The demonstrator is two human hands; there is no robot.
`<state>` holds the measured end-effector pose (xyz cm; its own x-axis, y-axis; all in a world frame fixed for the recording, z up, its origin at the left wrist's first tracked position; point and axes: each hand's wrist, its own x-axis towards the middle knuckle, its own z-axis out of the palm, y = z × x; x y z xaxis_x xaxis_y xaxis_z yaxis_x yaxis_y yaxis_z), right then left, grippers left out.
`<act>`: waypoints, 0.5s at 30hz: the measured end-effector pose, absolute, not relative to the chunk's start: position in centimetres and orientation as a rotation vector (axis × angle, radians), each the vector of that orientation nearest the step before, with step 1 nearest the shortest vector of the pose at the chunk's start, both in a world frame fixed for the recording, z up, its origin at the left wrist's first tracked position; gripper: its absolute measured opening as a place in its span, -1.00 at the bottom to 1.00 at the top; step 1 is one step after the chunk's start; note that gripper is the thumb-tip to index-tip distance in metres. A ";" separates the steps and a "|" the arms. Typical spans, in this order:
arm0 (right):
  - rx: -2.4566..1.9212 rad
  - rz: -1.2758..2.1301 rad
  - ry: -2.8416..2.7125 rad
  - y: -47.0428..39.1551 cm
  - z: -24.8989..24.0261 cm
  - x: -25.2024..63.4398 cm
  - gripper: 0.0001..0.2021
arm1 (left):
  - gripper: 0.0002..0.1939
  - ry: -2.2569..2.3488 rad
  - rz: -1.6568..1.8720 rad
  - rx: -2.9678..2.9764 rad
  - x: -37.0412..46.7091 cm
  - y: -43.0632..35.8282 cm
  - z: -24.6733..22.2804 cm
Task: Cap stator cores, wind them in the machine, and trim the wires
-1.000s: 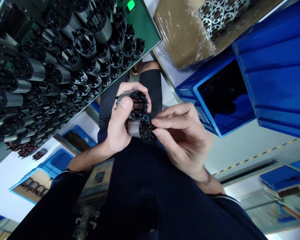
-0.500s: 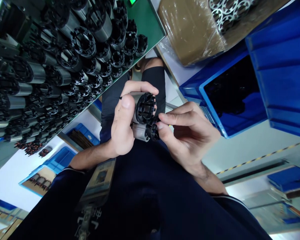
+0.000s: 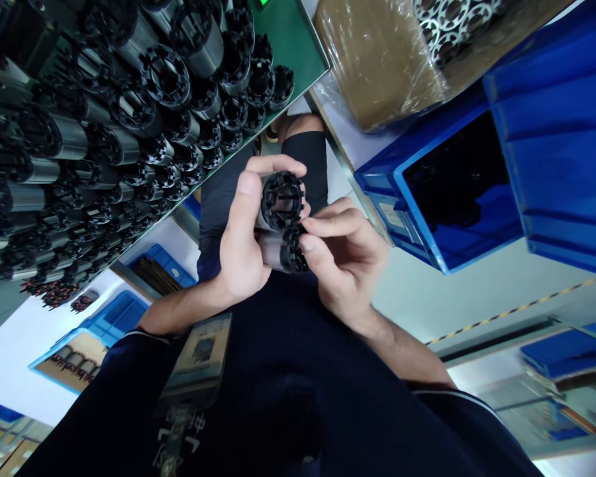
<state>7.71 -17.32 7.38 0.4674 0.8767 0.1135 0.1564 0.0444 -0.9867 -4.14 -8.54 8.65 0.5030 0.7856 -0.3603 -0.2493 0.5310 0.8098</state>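
Upper cylinder (image 3: 280,199) and lower cylinder (image 3: 273,250) sit side by side in the left hand (image 3: 241,245), in front of the wearer's torso; each has a smooth grey metal body with a black, notched end ring. The left hand is closed around the pair, thumb along the near side. The right hand (image 3: 345,248) brings thumb and index tips nearly together at the lower cylinder's ring — whether they pinch a small piece cannot be told. Similar cylinders (image 3: 163,76) stand crowded on a green surface (image 3: 300,56). Opposite: a brown carton (image 3: 372,63) under glossy clear film, toothed metal rings (image 3: 449,20), and a ribbed blue plastic bin (image 3: 395,232). A badge (image 3: 201,351) hangs at the chest — print illegible; pale characters below it are unclear.
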 end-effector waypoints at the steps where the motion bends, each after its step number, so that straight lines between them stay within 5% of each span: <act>1: -1.460 0.761 -0.973 -17.3 7.4 7.8 -0.93 | -0.47 0.834 0.769 0.687 -3.9 -8.6 8.4; 7: -1.562 0.370 -1.313 -16.7 8.8 8.4 -0.76 | -0.21 1.072 0.685 0.692 -3.4 -8.5 8.8; 15: -1.456 0.567 -1.552 -16.7 8.9 10.2 -0.60 | 0.07 1.087 0.398 0.601 -4.2 -7.6 8.7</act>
<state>10.24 -16.68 8.92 0.1052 0.9488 0.2978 0.5332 0.1990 -0.8223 -4.22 -7.61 8.66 0.4201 0.5773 -0.7002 -0.0116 0.7749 0.6319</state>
